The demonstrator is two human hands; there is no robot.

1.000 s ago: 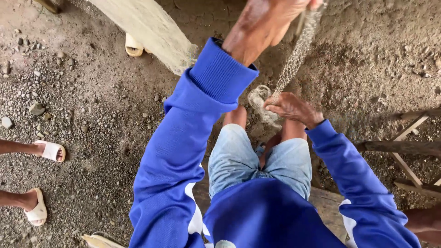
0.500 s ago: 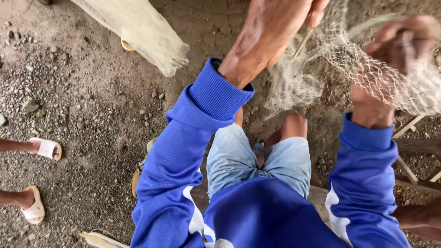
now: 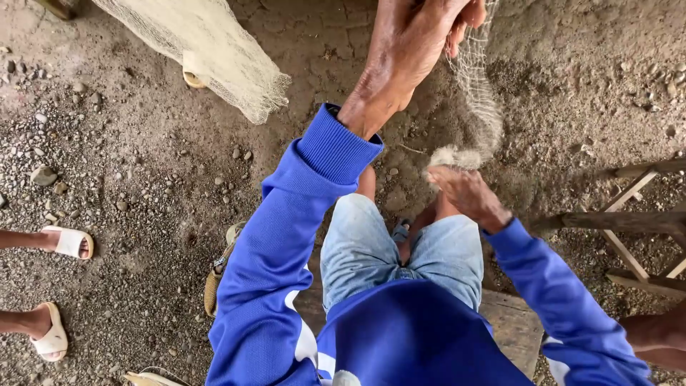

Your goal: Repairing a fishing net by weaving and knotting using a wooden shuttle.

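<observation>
I sit on a wooden plank (image 3: 511, 322) in a blue sweater and pale jeans, looking down at the ground. My left hand (image 3: 414, 43) is raised high at the top of the view, shut on a pale fishing net (image 3: 475, 86). The net hangs down from it in a thin twisted strand. My right hand (image 3: 468, 193) is lower, just above my knees, and grips the bunched lower end of the same net.
A larger pale net (image 3: 207, 50) is draped at the upper left. Another person's feet in white sandals (image 3: 68, 243) are at the left edge. A wooden frame (image 3: 629, 214) stands at the right over gravel. Someone's arm (image 3: 654, 336) shows at lower right.
The net was spread wide between my hands; now it hangs gathered into a narrow strand. My right hand has dropped from high on the right to just above my knees.
</observation>
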